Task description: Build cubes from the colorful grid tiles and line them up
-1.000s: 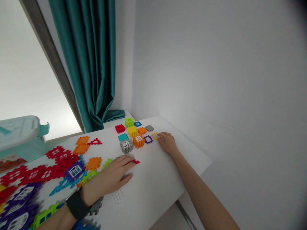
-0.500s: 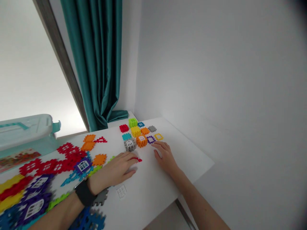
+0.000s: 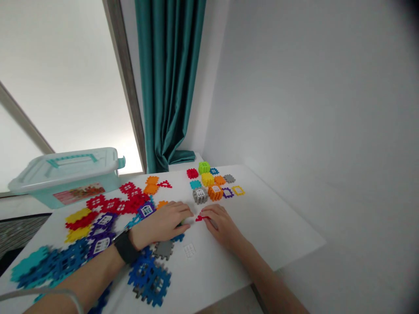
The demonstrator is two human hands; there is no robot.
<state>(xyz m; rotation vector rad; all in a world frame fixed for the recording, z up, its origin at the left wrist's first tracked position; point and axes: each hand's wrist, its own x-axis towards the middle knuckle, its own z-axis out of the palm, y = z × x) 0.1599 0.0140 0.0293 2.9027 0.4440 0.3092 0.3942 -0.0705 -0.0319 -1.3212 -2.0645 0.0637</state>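
A small red triangular plastic piece [image 3: 199, 218] is at the fingertips of my right hand [image 3: 221, 223], which is closed on it just above the white table. My left hand [image 3: 163, 221], with a black watch on the wrist, reaches over the loose pieces. Its thumb is apart from the fingers, and nothing shows gripped in it. Under and beside it are a grey toothed plate [image 3: 163, 250] and a purple window piece [image 3: 146, 209]. A white window grid [image 3: 189, 250] lies flat in front of the hands.
Stacked toothed pieces stand farther back, among them a grey stack [image 3: 200, 196], an orange stack [image 3: 216, 192] and a yellow stack [image 3: 207, 179]. Red plates [image 3: 111, 205] and blue plates [image 3: 152, 279] cover the left side. A lidded teal box [image 3: 75, 179] sits behind them.
The view has swung left. My right hand has moved toward my left hand and taken the red triangular piece, which was by my left fingers before. My left hand has let it go.
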